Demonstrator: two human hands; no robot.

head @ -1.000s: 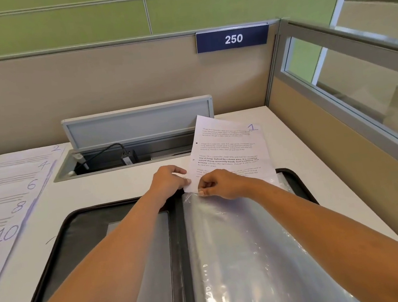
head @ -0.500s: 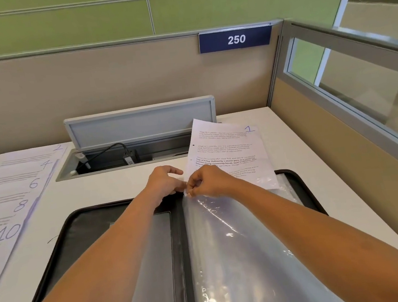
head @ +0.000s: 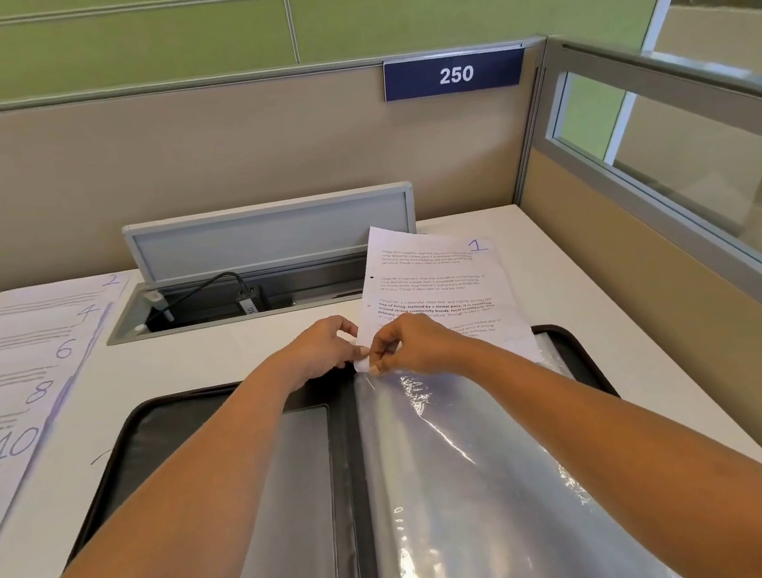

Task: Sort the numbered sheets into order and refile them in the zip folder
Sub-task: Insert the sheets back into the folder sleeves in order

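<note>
Head view: the zip folder lies open on the counter, its clear sleeve glossy, limp and clingy. At the sleeve's top corner the left hand seems to pinch the film open. The right hand pinches the near corner of sheet 1 between narrow fingers; the sheet is light and floppy, best fed corner-first.

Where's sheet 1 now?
Head view, right of centre: sheet 1 at the top edge of the clear sleeve, left hand and right hand pinching its lower corner.
</note>
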